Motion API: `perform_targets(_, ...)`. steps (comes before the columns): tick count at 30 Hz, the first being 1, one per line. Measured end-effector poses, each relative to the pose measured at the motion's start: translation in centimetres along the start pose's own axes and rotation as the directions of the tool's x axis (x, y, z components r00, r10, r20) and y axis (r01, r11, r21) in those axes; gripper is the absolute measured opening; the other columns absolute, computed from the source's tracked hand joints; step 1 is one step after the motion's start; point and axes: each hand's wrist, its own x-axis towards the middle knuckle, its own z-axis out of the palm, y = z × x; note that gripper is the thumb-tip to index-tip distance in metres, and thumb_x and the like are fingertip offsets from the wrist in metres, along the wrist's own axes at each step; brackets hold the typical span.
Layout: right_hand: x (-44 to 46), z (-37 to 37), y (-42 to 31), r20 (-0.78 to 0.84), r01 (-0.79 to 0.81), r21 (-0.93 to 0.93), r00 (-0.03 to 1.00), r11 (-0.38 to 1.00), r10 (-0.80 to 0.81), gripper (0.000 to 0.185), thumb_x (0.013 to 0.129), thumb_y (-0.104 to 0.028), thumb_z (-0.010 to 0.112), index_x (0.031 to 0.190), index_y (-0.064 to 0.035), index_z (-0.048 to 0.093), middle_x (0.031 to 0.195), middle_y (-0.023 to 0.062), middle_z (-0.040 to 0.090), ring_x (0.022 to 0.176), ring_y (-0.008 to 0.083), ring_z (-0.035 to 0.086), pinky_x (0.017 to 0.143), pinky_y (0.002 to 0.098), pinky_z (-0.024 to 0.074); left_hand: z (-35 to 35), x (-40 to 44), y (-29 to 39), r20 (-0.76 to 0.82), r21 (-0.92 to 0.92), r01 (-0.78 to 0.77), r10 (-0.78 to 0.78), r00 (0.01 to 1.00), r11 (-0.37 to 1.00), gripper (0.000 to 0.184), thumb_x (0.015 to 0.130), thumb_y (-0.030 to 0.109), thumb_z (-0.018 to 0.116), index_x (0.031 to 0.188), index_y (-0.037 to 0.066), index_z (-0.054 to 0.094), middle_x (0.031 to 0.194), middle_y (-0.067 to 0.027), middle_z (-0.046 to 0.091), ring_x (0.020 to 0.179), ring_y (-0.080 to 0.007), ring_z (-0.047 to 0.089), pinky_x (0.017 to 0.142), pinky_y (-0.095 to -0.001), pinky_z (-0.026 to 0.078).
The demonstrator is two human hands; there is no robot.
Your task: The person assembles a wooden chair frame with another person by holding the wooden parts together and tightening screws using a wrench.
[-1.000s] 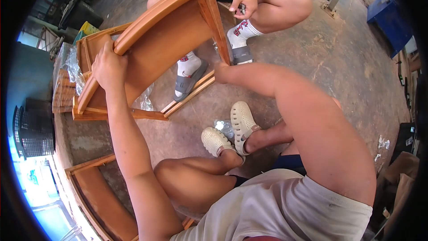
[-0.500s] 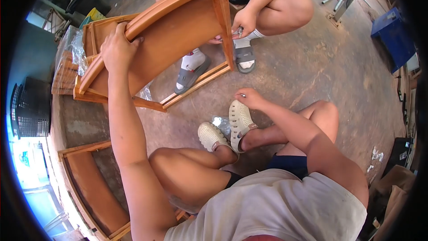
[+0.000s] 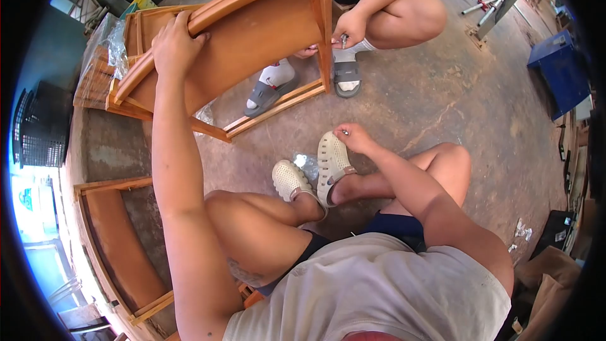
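An orange-brown wooden furniture frame [image 3: 252,41] with a curved panel stands tilted ahead of me. My left hand [image 3: 175,47] is closed over its curved upper rail, fingers behind and thumb on the panel side. Above the toe of my beige clog [image 3: 332,155], my right hand [image 3: 355,137] is pinched closed on a small shiny metal piece [image 3: 345,132], too small to name. Across the frame, another person's hand [image 3: 349,27] holds a metal tool [image 3: 344,40] near the frame's right post. Their other hand is partly hidden behind that post.
A second wooden frame with a brown panel [image 3: 120,240] lies at my left. Plastic wrap [image 3: 117,47] covers wooden parts behind the first frame. The person's grey sandals [image 3: 271,95] are by the lower rail. A blue box [image 3: 555,66] stands at right on the concrete floor.
My view has shifted slightly. My left hand stays on the curved rail and my right hand keeps its pinch. The other person's hand and tool have moved only a little.
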Motion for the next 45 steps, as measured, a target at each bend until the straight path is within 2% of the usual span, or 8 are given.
perform_targets(16, 0.0, 0.5, 1.0, 0.002, 0.031, 0.0, 1.0, 1.0, -0.031, 0.022, 0.087, -0.024, 0.061, 0.096, -0.004, 0.067, 0.088, 0.0173, 0.066, 0.081, 0.0269, 0.064, 0.075, 0.036, 0.0489, -0.2, 0.1, 0.5, -0.043, -0.014, 0.009, -0.009, 0.999, 1.0, 0.052, 0.068, 0.033, 0.077, 0.114, 0.016, 0.059, 0.103, -0.0082, 0.065, 0.099, -0.0266, 0.06, 0.085, -0.0391, 0.045)
perform_targets(19, -0.1, 0.3, 0.7, -0.008, 0.009, 0.014, 1.0, 1.0, -0.009, 0.022, 0.087, -0.024, 0.062, 0.095, -0.0036, 0.067, 0.087, 0.017, 0.066, 0.081, 0.0266, 0.064, 0.074, 0.0356, 0.0489, -0.1, 0.2, 0.4, 0.07, 0.008, 0.059, -0.06, 0.996, 0.998, 0.06, 0.069, 0.033, 0.077, 0.123, 0.021, 0.054, 0.111, -0.0089, 0.064, 0.106, -0.0284, 0.058, 0.09, -0.0402, 0.045)
perform_targets(23, -0.3, 0.1, 0.6, 0.007, -0.023, 0.0, 1.0, 1.0, 0.023, 0.022, 0.087, -0.022, 0.061, 0.096, -0.0035, 0.066, 0.087, 0.0171, 0.066, 0.08, 0.0266, 0.064, 0.074, 0.0358, 0.049, -0.3, -0.1, 0.7, -0.008, -0.012, 0.024, -0.024, 1.0, 1.0, 0.051, 0.068, 0.033, 0.077, 0.113, 0.016, 0.059, 0.103, -0.0084, 0.065, 0.099, -0.0274, 0.06, 0.086, -0.0391, 0.045)
perform_targets(29, 0.6, 0.9, 2.5, -0.12, 0.034, -0.017, 0.992, 0.999, -0.036, 0.021, 0.087, -0.021, 0.06, 0.095, -0.0025, 0.066, 0.085, 0.0162, 0.066, 0.076, 0.0249, 0.063, 0.072, 0.0358, 0.0491, -0.1, 0.0, 0.6, -0.003, -0.005, 0.034, -0.034, 0.999, 0.999, 0.052, 0.067, 0.032, 0.077, 0.113, 0.016, 0.059, 0.105, -0.0076, 0.065, 0.101, -0.0268, 0.059, 0.087, -0.0387, 0.045)
perform_targets(34, 2.6, -0.9, 0.8, -0.107, -0.168, 0.251, 0.974, 0.953, 0.2, 0.019, 0.088, -0.019, 0.059, 0.094, -0.0031, 0.067, 0.085, 0.0109, 0.068, 0.079, 0.0166, 0.062, 0.072, 0.0321, 0.0489, -0.4, -0.4, 1.1, -0.031, 0.013, 0.036, -0.036, 0.999, 0.999, 0.052, 0.066, 0.027, 0.077, 0.114, 0.016, 0.059, 0.106, -0.0059, 0.065, 0.1, -0.0259, 0.06, 0.087, -0.0387, 0.045)
perform_targets(38, 8.8, -5.0, -2.8, -0.438, 0.138, 0.377, 0.898, 0.916, 0.045, 0.03, 0.083, -0.019, 0.064, 0.108, -0.0029, 0.065, 0.096, 0.0136, 0.067, 0.087, 0.0204, 0.063, 0.079, 0.0324, 0.0487, 0.8, -0.7, 0.6, -0.114, 0.071, 0.003, 0.005, 0.993, 0.997, 0.049, 0.066, 0.022, 0.074, 0.112, 0.015, 0.059, 0.105, -0.0059, 0.065, 0.099, -0.0269, 0.06, 0.085, -0.0384, 0.046)
perform_targets(40, 12.4, -6.9, -3.9, -0.472, 0.09, 0.358, 0.876, 0.93, 0.097, 0.037, 0.079, -0.02, 0.07, 0.112, -0.0037, 0.065, 0.1, 0.015, 0.066, 0.091, 0.0236, 0.063, 0.083, 0.0333, 0.0481, 0.8, -0.7, 0.8, -0.111, 0.072, -0.002, 0.01, 0.994, 0.997, 0.046, 0.068, 0.022, 0.073, 0.111, 0.015, 0.06, 0.103, -0.007, 0.065, 0.098, -0.0285, 0.06, 0.084, -0.0391, 0.047)
perform_targets(45, 16.9, -6.8, -4.8, -0.605, 0.271, 0.07, 0.777, 0.96, -0.175, 0.052, 0.073, -0.021, 0.077, 0.12, -0.0049, 0.06, 0.107, 0.0165, 0.063, 0.099, 0.0302, 0.061, 0.087, 0.0354, 0.0472, 0.6, -0.4, 1.7, -0.077, 0.067, 0.007, -0.002, 0.997, 0.998, 0.042, 0.072, 0.028, 0.072, 0.11, 0.015, 0.06, 0.099, -0.0101, 0.065, 0.094, -0.0328, 0.06, 0.08, -0.0431, 0.047)
